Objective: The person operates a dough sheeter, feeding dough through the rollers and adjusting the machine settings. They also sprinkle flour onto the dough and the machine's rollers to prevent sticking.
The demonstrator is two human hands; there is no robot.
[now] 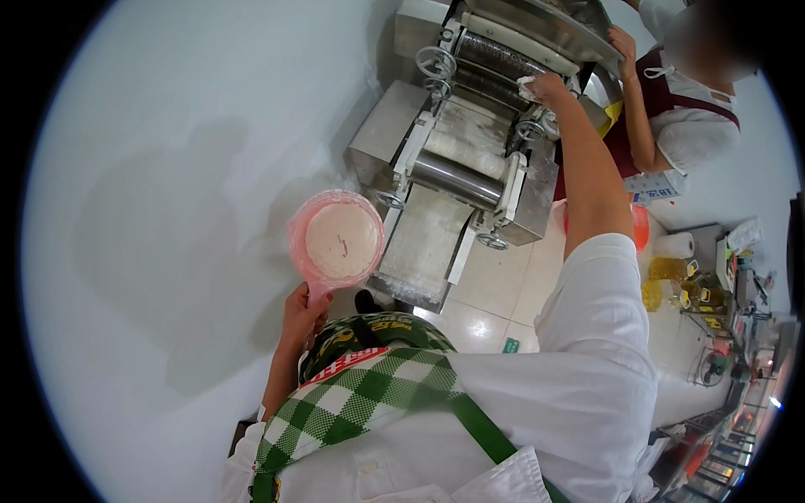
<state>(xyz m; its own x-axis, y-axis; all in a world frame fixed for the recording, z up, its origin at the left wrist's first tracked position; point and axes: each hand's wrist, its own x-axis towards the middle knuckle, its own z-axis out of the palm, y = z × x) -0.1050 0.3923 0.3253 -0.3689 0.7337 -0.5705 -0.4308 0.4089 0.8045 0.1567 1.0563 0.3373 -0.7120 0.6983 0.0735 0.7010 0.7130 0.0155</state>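
Observation:
My left hand [304, 314] grips the handle of a pink plastic scoop [297, 234], which is filled with white flour [343, 240]. My right hand [546, 89] is stretched out over the rollers of a dough sheeting machine [458, 179]. Between its fingers is a white, floury clump [526, 89], close to the dark upper roller [500, 55]. Lower on the machine, a shiny steel roller [456, 178] lies across the belt [427, 236], which is dusted with flour. Whether the clump is loose flour or dough, I cannot tell.
A co-worker in a dark red apron [660, 82] stands at the right, one hand on the machine's raised metal tray [566, 31]. Handwheels [435, 61] stick out from the machine's sides. A white wall [157, 188] rises at the left. Oil bottles [668, 269] stand at the far right.

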